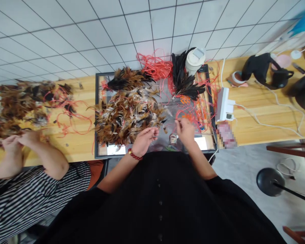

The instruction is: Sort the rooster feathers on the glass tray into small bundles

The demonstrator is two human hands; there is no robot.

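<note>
My left hand (144, 141), with a red bead bracelet (135, 155) on its wrist, is closed in a pinch at the front edge of a heap of brown and black feathers (127, 117). My right hand (185, 131) pinches beside it, over the dark-framed, glass-like tray (156, 148). What either pinch holds is too small to make out. Red string (185, 112) lies loosely just beyond my right fingertips. Behind the heap is a bunch of brown feathers (129, 78). Long black feathers (181, 74) lie at the back, next to a tangle of red string (155, 66).
A white lidded container (194, 61) stands at the back. Right of the tray are a white power strip (222, 103), cables and black objects (259, 69). At left, a person in a striped shirt (40, 193) handles more feathers (20, 98). A tiled wall (104, 34) bounds the wooden table (259, 125).
</note>
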